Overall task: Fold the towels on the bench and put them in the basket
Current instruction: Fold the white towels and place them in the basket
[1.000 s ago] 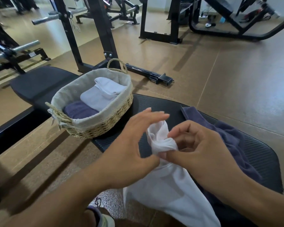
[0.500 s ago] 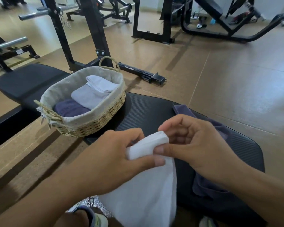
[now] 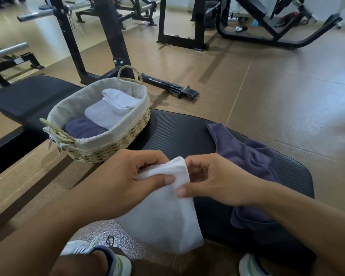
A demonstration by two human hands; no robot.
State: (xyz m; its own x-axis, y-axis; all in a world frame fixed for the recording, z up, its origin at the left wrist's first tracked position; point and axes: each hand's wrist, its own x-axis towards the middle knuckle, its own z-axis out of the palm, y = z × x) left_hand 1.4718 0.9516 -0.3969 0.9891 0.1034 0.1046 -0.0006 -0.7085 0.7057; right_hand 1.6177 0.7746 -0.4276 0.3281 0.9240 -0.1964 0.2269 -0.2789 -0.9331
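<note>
A white towel (image 3: 163,216) hangs doubled over in front of the black bench pad (image 3: 179,132). My left hand (image 3: 127,176) grips its top fold from the left, thumb on the cloth. My right hand (image 3: 213,180) pinches the same top edge from the right. A purple towel (image 3: 245,156) lies crumpled on the pad to the right, partly under my right forearm. The woven basket (image 3: 127,134) with a cloth liner stands on the pad's far left end. It holds a folded white towel (image 3: 112,110) and a folded purple towel (image 3: 82,128).
Black weight racks (image 3: 112,36) and machine frames (image 3: 267,36) stand on the brown floor behind the bench. A second black bench pad (image 3: 28,96) lies to the left. My shoes (image 3: 108,257) show at the bottom edge.
The bunched white towel has been drawn into a smooth fold. My left hand went from open beside it to gripping its top edge. The right hand has kept its pinch.
</note>
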